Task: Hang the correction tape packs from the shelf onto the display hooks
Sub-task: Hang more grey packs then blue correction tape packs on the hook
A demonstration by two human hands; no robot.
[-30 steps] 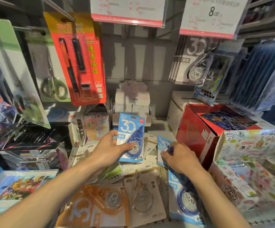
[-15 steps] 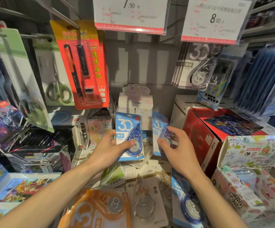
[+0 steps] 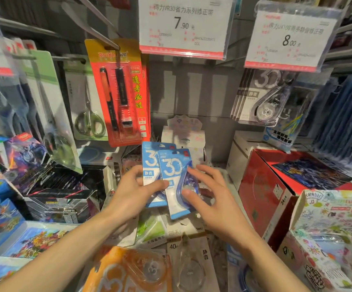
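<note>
Left grip (image 3: pixel 136 191) pinching, right grip (image 3: pixel 207 193) spread open.

The left price card (image 3: pixel 184 28) reads "7.90"; the right price card (image 3: pixel 290 40) reads "8.00". Both blue tape packs (image 3: pixel 176 167) show a large "30". The red pen card (image 3: pixel 116 91) carries "ZUIXUA" on its yellow top. A clear pack (image 3: pixel 186 262) low down reads "40m".
</note>
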